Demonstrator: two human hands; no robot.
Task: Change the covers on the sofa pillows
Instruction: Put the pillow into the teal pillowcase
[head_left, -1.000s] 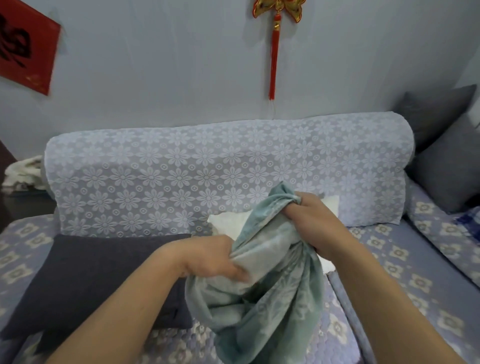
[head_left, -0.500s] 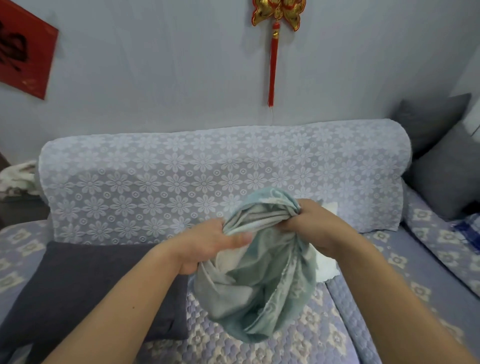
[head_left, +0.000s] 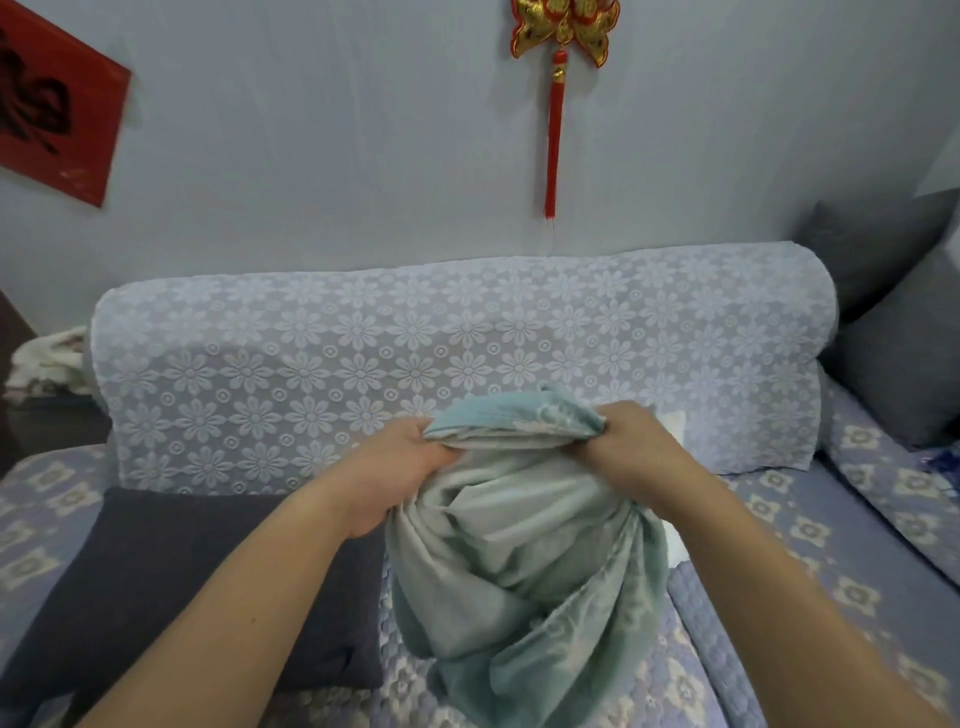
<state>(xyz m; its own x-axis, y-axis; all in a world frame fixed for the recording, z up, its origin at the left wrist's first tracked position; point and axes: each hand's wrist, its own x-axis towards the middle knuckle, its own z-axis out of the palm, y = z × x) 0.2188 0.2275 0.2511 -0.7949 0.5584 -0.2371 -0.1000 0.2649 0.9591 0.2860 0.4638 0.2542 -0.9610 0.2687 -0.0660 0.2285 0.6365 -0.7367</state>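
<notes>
Cover: the teal pillow cover (head_left: 524, 561) hung bunched at frame centre, above the sofa seat (head_left: 810, 525), its top edge gathered.
Progress: judging by the loose cover and the white insert (head_left: 675, 423) peeking at 2 o'clock from it, this pillow was bare; fitting a cover remained. The dark grey pillow (head_left: 171, 582) at 9 o'clock looked untouched.
Left hand (head_left: 400, 475): grip clenched on the cover's upper edge, forearm reaching in from 7 o'clock.
Right hand (head_left: 628, 457): grip clenched on the same edge, forearm from 5 o'clock.
Beyond: two grey cushions (head_left: 893, 332) at 3 o'clock; red tassel ornament (head_left: 561, 36) at 12.
</notes>
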